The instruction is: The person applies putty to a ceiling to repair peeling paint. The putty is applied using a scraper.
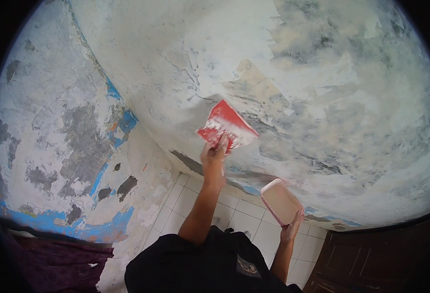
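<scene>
My left hand (214,155) grips a red plastic putty spreader (227,121), smeared with white filler. The spreader's wide edge lies at the patched wall (312,93); whether it presses on the wall I cannot tell. Lower and to the right, my right hand (291,228) holds a shallow rectangular tray (281,201) by its near end. Pale filler coats the inside of the tray, and its rim is pinkish and stained. The wall around the spreader carries white skim coat over grey and beige patches.
On the left, another wall (49,146) meets this one at a corner, with peeling blue paint and grey bare spots. White floor tiles (180,200) show below. A dark wooden cabinet (351,259) stands lower right, and purple cloth (54,263) hangs lower left.
</scene>
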Motion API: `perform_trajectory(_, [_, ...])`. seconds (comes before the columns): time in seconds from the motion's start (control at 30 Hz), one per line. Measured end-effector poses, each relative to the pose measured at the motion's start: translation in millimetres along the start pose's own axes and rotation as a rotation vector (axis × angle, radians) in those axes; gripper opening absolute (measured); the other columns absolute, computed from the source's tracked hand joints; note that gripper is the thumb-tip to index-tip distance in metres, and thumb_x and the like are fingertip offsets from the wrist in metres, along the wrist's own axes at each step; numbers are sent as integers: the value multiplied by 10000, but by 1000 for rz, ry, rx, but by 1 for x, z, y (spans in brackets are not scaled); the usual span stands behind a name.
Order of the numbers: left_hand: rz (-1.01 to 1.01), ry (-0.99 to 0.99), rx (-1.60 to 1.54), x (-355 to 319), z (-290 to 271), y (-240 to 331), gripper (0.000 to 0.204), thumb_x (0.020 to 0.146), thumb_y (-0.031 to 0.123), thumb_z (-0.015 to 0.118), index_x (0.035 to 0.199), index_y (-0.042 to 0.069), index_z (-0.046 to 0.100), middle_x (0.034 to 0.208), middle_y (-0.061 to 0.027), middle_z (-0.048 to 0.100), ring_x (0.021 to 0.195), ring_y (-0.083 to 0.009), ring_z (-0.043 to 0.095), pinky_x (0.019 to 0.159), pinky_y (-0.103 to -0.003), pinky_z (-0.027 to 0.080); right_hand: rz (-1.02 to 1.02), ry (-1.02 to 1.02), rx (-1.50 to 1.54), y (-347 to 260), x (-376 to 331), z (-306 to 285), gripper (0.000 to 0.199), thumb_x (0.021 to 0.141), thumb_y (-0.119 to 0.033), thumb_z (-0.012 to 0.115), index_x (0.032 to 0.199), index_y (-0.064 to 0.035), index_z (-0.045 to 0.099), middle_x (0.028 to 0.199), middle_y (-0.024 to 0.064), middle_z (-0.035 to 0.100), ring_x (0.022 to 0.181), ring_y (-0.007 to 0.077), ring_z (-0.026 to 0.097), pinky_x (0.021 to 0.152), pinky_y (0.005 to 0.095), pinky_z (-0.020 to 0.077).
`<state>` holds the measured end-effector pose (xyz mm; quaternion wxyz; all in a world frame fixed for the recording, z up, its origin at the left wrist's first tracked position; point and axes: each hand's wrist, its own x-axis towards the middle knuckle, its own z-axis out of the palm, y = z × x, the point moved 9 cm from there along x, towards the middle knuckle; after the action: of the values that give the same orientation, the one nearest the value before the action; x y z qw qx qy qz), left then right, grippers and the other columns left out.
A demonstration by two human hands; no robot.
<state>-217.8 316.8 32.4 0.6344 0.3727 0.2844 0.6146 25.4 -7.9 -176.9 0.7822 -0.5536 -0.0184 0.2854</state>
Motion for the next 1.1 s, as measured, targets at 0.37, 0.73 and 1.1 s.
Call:
perform_trajectory(0.37, [1218, -273, 875, -6, 125, 151, 528, 860, -83, 548, 1366, 37, 637, 1390, -172, 627, 1282, -385, 604, 1075, -474, 497, 48, -27, -28, 15, 5, 15, 675, 999, -589, 566, 1454, -137, 356, 1429, 102, 495, 1279, 240, 551, 941, 390, 549])
perform_trajectory(0.73, [1072, -705, 1024, -79, 86, 36, 473, 883, 4, 584, 1351, 30, 647, 1402, -164, 619, 1272, -353, 609, 1090, -466, 488, 55, -19, -24, 10, 1, 13, 661, 1005, -585, 560, 1450, -138, 363, 1414, 96, 504, 1272, 235, 554, 938, 385, 554])
perform_trajectory(1.1, [1339, -438, 1235, -11, 50, 2, 525, 868, -19, 602, 1392, 23, 601, 1424, -217, 576, 1300, -422, 560, 1090, -520, 480, 11, -91, 11, -1, -12, 29, 699, 1000, -583, 570, 1473, -135, 318, 1439, 103, 478, 1321, 241, 516, 978, 393, 522])
